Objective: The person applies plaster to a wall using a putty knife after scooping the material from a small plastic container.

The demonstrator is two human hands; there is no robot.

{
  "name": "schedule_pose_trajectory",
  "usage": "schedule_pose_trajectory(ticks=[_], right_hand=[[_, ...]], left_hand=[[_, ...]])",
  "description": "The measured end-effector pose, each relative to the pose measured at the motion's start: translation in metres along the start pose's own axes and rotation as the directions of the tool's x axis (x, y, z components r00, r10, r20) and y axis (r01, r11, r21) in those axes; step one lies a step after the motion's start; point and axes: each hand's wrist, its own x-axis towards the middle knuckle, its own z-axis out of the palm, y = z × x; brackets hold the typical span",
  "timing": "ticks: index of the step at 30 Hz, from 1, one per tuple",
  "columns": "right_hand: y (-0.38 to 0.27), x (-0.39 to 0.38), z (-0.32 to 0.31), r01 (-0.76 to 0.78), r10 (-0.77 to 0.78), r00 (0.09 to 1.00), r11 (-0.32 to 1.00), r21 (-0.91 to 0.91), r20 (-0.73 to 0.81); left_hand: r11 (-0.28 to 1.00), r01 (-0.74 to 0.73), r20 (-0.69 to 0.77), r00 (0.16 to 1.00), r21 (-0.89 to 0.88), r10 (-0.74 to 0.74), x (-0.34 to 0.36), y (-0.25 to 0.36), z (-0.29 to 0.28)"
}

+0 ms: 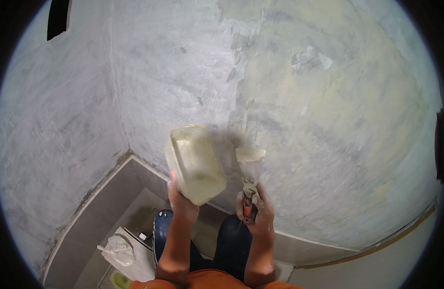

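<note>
My left hand (182, 198) holds up a rectangular plaster tray (195, 163), coated in pale putty, tilted toward the wall. My right hand (257, 212) grips the red-and-black handle of a putty knife (249, 180). Its blade points up and carries a lump of cream putty at the tip, close to the grey plastered wall (299, 96). The tray and the knife are side by side, a small gap between them.
The wall corner (117, 91) runs down to a grey tiled skirting (106, 192). Below on the floor stand a white box with a crumpled white bag (119, 249) on it. Dark openings sit at the top left (57, 17) and right edge (441, 144).
</note>
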Motion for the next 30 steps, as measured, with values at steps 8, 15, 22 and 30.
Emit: schedule_pose_trajectory(ticks=[8, 15, 22, 30], right_hand=[[-0.004, -0.014, -0.027, 0.013, -0.03, 0.995, 0.983, -0.182, -0.094], [0.004, -0.02, -0.035, -0.022, -0.025, 0.989, 0.951, -0.307, -0.148], [0.02, -0.026, -0.035, 0.068, -0.118, 0.983, 0.945, -0.319, -0.138], [0.035, -0.027, -0.032, 0.148, -0.243, 0.96, 0.861, -0.487, -0.138]], left_hand=[[0.99, 0.129, 0.045, 0.99, 0.058, -0.131, -0.013, -0.038, 0.017], [0.988, 0.15, -0.034, 0.988, 0.032, -0.149, -0.015, -0.047, 0.018], [0.987, 0.156, -0.044, 0.987, 0.046, -0.154, -0.02, -0.052, 0.011], [0.996, 0.081, -0.1, 0.992, 0.049, -0.076, -0.024, -0.059, 0.001]])
